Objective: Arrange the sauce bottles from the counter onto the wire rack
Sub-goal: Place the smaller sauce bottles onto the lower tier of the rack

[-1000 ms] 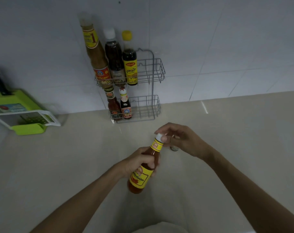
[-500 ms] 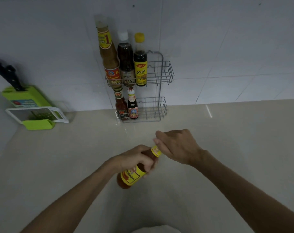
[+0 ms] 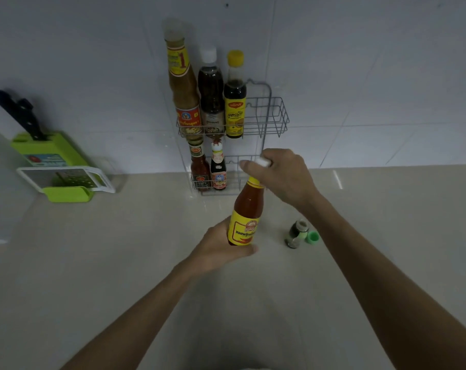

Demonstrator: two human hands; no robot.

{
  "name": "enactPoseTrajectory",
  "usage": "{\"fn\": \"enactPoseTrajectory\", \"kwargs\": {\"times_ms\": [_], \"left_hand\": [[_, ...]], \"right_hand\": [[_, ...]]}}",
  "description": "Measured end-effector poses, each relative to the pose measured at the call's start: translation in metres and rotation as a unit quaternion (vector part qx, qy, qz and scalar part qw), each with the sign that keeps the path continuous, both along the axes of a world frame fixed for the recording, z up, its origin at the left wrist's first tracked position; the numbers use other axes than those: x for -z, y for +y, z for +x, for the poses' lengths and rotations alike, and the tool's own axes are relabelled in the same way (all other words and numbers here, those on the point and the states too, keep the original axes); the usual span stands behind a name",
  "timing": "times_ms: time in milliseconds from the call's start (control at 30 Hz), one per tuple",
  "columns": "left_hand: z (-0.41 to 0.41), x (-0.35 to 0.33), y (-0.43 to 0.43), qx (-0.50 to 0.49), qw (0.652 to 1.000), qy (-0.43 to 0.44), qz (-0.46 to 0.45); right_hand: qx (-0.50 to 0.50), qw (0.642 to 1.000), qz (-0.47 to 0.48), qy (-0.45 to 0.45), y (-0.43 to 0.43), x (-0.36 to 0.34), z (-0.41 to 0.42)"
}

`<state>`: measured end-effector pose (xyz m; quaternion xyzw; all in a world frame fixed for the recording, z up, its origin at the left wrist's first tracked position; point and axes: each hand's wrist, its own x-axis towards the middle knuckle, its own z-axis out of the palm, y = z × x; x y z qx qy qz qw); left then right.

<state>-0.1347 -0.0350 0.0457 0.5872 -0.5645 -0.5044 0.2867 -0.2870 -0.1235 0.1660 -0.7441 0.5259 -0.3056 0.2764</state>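
Small jar [image 3: 296, 234] beside held chili bottle [image 3: 246, 213].

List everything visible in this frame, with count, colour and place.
Rack: one, grey wire, two tiers, against the wall.
Top-tier bottles: three, brown to dark, left side of the upper basket.
Bottom-tier bottles: two, red and dark, left side of the lower basket.
Chili bottle: one, orange-red with yellow label, held above the counter.
Small jar: one, dark, on the counter beside a green cap.
Knife block: one, green, far left, black handles.
Grater: one, white and green, before the block.
Left hand: grips the chili bottle's base.
Right hand: closed over its white cap.
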Motion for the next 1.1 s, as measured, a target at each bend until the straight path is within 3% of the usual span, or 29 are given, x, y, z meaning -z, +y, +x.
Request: {"fn": "enactPoseTrajectory", "kwargs": {"times_ms": [100, 167, 267, 333, 467, 600, 833, 1000, 1100], "left_hand": [[-0.003, -0.003, -0.014, -0.068, 0.997, 0.034, -0.014], [0.007, -0.004, -0.03, -0.037, 0.999, 0.019, -0.002], [0.035, -0.002, -0.059, 0.072, 0.988, -0.091, 0.105], [0.054, -0.001, -0.079, 0.008, 0.984, -0.111, 0.136], [0.075, -0.002, -0.118, -0.172, 0.982, -0.051, 0.055], [0.088, 0.004, -0.152, -0.211, 0.976, 0.032, 0.052], [0.091, 0.025, -0.164, -0.216, 0.975, 0.041, 0.032], [0.091, 0.032, -0.166, -0.22, 0.974, 0.04, 0.029], [0.091, 0.03, -0.164, -0.214, 0.976, 0.033, 0.035]], "right_hand": [[-0.094, 0.988, 0.098, -0.079, 0.007, 0.021, 0.002], [-0.122, 0.969, 0.161, -0.141, 0.005, 0.04, -0.002], [-0.031, 0.988, 0.058, -0.142, -0.013, 0.066, 0.001], [0.04, 0.986, 0.003, -0.164, -0.027, 0.081, 0.011], [0.089, 0.971, -0.027, -0.219, -0.06, 0.113, 0.035], [0.082, 0.979, 0.018, -0.187, -0.094, 0.139, 0.054], [-0.004, 0.998, 0.045, -0.035, -0.133, 0.157, 0.069], [0.012, 0.998, 0.064, -0.012, -0.139, 0.163, 0.072], [-0.02, 0.991, 0.133, -0.012, -0.141, 0.155, 0.067]]}}
